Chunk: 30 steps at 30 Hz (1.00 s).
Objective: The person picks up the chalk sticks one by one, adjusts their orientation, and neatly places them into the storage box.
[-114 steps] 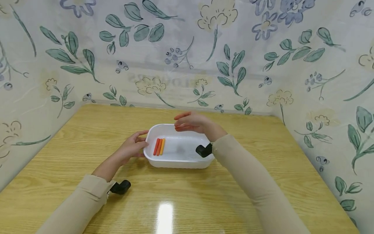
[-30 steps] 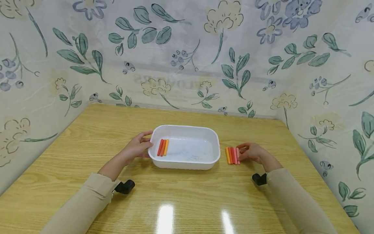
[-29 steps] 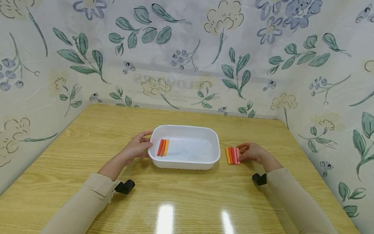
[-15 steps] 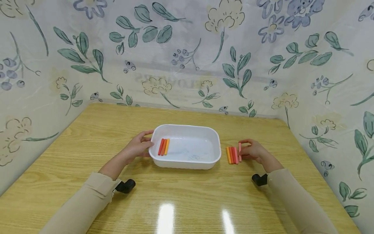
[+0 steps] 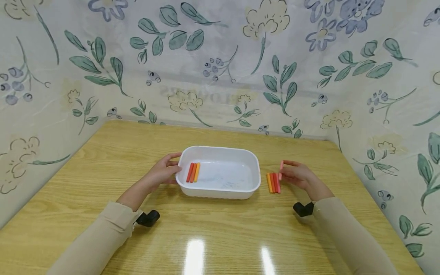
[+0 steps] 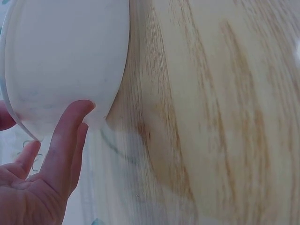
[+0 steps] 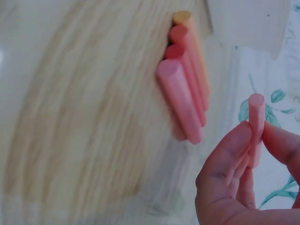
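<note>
The right hand (image 5: 300, 175) pinches a pink stick (image 7: 256, 108) above the table (image 5: 230, 229), right of the white tub (image 5: 218, 194), whose left end the left hand (image 5: 160, 171) grips. The stick is probably light, stiff and brittle, best held mid-length.

Slim gap between tray (image 5: 218, 194) and crayon row (image 5: 274, 183); both block right hand (image 5: 299, 176) low toward the left, over the tray clear, tabletop (image 5: 233, 231) free nearside

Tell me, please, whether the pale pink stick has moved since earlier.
Yes: in the head view, the pale pink stick, pinched by the right hand, has moved upward relative to the four-stick row.
</note>
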### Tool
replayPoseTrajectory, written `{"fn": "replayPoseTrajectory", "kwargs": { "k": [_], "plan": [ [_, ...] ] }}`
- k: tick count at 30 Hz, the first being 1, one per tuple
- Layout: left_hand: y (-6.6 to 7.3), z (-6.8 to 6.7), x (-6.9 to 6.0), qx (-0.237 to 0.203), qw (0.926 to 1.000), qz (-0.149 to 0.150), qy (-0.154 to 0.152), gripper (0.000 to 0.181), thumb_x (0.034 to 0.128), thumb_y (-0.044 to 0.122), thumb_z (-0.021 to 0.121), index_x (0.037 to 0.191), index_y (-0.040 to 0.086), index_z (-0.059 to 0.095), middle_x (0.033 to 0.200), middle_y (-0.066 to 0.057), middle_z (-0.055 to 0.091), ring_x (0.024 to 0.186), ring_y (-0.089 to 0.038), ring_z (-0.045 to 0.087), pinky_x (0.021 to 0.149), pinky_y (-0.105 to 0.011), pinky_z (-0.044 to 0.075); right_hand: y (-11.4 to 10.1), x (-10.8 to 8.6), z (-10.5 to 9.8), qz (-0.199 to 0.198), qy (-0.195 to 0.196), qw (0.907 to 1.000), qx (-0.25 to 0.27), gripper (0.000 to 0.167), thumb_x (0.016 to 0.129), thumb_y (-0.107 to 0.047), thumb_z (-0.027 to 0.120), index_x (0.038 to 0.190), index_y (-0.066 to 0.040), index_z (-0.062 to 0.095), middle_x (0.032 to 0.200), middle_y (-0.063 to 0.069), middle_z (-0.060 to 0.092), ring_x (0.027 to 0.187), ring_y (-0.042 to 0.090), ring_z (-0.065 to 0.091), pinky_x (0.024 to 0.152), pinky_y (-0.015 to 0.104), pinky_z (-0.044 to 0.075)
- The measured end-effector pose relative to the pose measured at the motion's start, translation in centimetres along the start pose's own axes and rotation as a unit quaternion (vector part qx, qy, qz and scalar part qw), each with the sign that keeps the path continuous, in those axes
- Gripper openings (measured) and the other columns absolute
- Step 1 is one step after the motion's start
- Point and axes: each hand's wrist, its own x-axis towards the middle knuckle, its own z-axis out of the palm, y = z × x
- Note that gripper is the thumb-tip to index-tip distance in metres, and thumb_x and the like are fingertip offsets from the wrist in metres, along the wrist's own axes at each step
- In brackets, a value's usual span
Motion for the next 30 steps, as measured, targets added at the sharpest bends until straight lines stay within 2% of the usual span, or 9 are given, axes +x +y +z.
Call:
{"fn": "replayPoseTrajectory", "kwargs": {
  "k": [5,12,20,24,30],
  "plan": [
    [-0.1,0.0,0.0,0.000,1.0000,0.004,0.000,0.059,0.0954,0.008,0.046,0.147,0.006,0.019,0.137,-0.029,0.030,0.116,-0.043,0.044,0.078,-0.043,0.054,-0.7,0.1,0.7,-0.007,-0.011,0.9996,0.025,0.066,0.093,0.001,0.051,0.147,-0.001,0.014,0.109,0.015,0.051,0.080,0.014,0.062,0.091,0.033,0.048],
    [0.0,0.0,0.0,0.005,1.0000,0.002,0.003,0.058,0.0955,0.007,0.045,0.147,0.006,0.019,0.138,-0.030,0.030,0.116,-0.044,0.045,0.078,-0.044,0.054,-1.7,0.5,2.1,-0.004,-0.033,0.9981,0.052,0.066,0.094,0.002,0.048,0.148,-0.002,0.011,0.107,0.014,0.050,0.082,0.016,0.062,0.076,0.025,0.054],
    [-0.1,0.1,0.0,-0.009,1.0000,0.004,0.002,0.058,0.0953,0.006,0.044,0.147,0.005,0.018,0.137,-0.030,0.031,0.116,-0.043,0.045,0.076,-0.040,0.055,-2.8,0.9,3.6,0.007,-0.039,0.9976,0.057,0.066,0.093,0.001,0.050,0.148,-0.006,0.015,0.099,0.009,0.052,0.078,0.015,0.060,0.075,0.024,0.054],
    [-0.1,0.1,-0.1,-0.008,0.9999,0.006,0.003,0.058,0.0952,0.006,0.044,0.147,0.005,0.018,0.137,-0.030,0.030,0.116,-0.043,0.044,0.076,-0.040,0.055,-3.4,1.1,4.5,0.011,-0.038,0.9975,0.059,0.065,0.093,0.001,0.051,0.148,-0.007,0.017,0.110,0.012,0.048,0.080,0.015,0.059,0.079,0.025,0.053],
    [-0.1,0.1,-0.1,-0.006,1.0000,0.006,0.002,0.058,0.0953,0.006,0.045,0.147,0.005,0.018,0.137,-0.029,0.030,0.116,-0.043,0.045,0.076,-0.041,0.055,-4.4,1.4,6.0,0.020,-0.030,0.9982,0.049,0.064,0.093,-0.001,0.052,0.147,-0.011,0.021,0.128,0.015,0.041,0.098,0.021,0.055,0.094,0.032,0.044]
  ]
}}
